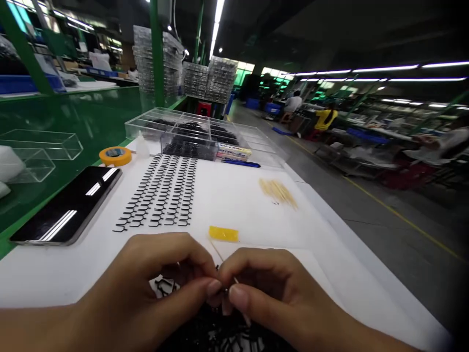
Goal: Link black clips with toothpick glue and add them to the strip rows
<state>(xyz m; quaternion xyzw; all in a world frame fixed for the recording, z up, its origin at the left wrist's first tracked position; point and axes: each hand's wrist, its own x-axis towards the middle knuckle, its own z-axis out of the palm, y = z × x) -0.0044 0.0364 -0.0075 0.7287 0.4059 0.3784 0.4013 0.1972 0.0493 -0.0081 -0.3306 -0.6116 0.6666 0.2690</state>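
The left hand [161, 288] and right hand [282, 288] meet, pinching what seems a small black part [226, 290]; braced fingertips best steady the thin stick [216, 250].

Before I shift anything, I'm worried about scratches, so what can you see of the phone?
The phone lies flat, screen up, slanting along the left of the white tabletop. It looks thin, with rounded corners and a pale rim. Its glossy black screen reflects strip lights; scratches can't be judged. The left hand isn't touching it.
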